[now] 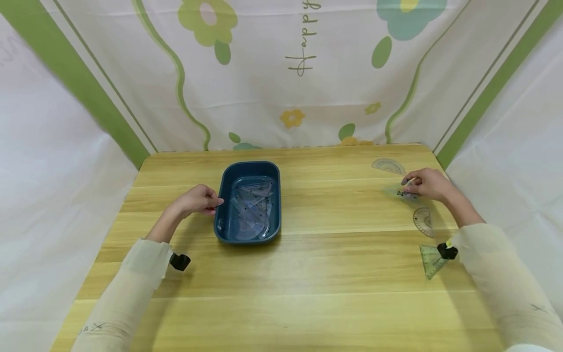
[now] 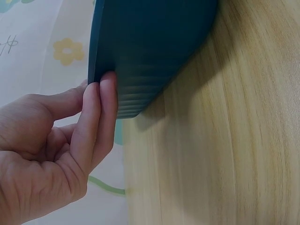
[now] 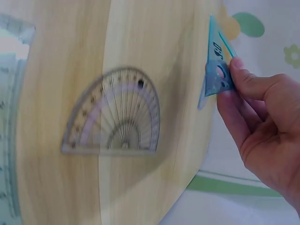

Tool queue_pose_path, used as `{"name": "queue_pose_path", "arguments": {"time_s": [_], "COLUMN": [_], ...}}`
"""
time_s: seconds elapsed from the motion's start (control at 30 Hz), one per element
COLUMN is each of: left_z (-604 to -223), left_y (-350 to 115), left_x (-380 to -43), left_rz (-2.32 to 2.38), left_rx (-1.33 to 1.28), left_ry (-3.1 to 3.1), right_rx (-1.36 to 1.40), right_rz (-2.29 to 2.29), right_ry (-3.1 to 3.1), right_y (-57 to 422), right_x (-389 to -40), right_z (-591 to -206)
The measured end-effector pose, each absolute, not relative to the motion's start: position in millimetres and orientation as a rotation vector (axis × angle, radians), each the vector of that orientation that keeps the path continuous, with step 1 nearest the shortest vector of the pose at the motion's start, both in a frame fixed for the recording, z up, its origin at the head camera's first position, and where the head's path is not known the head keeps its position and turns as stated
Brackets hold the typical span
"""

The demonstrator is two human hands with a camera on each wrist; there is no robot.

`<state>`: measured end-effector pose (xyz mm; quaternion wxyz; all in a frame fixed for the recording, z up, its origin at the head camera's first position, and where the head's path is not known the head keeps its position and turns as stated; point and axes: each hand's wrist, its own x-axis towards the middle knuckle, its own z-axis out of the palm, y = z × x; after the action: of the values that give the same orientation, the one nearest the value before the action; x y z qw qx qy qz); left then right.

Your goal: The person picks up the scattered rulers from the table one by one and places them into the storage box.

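My left hand (image 1: 198,199) pinches the left rim of a dark blue plastic tub (image 1: 249,169), thumb on one side and fingers on the other. In the left wrist view the fingertips grip the edge of the tub (image 2: 154,42). Several clear plastic measuring pieces (image 1: 252,210) lie overlapping inside it. At the right, my right hand (image 1: 428,184) pinches a bluish transparent set square (image 3: 216,70) by one edge, between thumb and fingers. A clear protractor (image 1: 389,165) lies just beyond that hand, and another protractor (image 1: 423,221) lies on its near side.
A greenish set square (image 1: 430,262) lies on the wooden table (image 1: 334,264) beside my right wrist, partly hidden by the black wrist camera (image 1: 447,251). Patterned white cloth (image 1: 259,83) hangs behind the table's far edge and along both sides.
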<state>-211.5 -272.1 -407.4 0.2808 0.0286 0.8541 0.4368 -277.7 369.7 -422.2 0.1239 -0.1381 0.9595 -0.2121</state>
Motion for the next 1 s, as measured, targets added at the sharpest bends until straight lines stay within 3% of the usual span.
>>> {"name": "queue_pose_path", "arguments": {"time_s": [1.0], "left_z": [-409.1], "left_y": [-272.7], "left_x": [-212.5], "left_rz": [1.149], "left_rx": [0.042], "left_ry": [2.307], "right_rx": [-0.295], "right_rz": [-1.150], "right_ry": [2.581], "right_y": [269.4], "right_x": [-229.9], "right_z": [-398.6]}}
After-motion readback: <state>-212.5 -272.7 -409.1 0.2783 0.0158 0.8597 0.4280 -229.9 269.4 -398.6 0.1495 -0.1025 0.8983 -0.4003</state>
